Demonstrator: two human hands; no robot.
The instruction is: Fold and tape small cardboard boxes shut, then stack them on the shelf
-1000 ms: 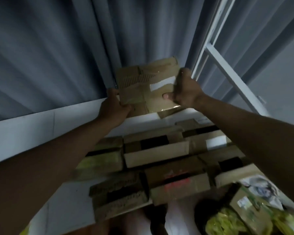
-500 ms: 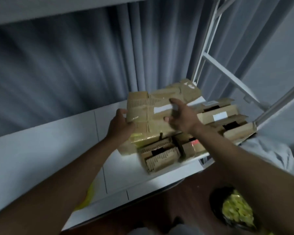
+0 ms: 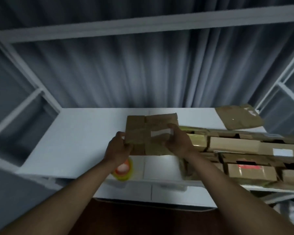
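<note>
Cardboard box (image 3: 151, 133), small and brown, held flat over the white shelf board (image 3: 85, 141) near its middle, a white strip of tape or label (image 3: 160, 133) across the top face. Largest first: grey pleated curtain (image 3: 143, 73) behind, filling the back of the view; white metal shelf frame (image 3: 143, 22) crossing overhead and running down both sides; white shelf board beneath, with a seam down the centre. Stack of cardboard boxes (image 3: 244, 155) crowding the right part of the board, just beside the held box, several with open dark gaps and one with red print. Flattened cardboard piece (image 3: 239, 118) lying at the far right rear, tilted. Left hand (image 3: 118, 149) gripping the box's left edge, fingers curled around it, thumb on top. Right hand (image 3: 178, 141) gripping the right edge, fingers curled over the top by the white strip. Yellow tape roll (image 3: 123, 169) with a reddish core, resting on the board's front edge below the left wrist, blurred.
</note>
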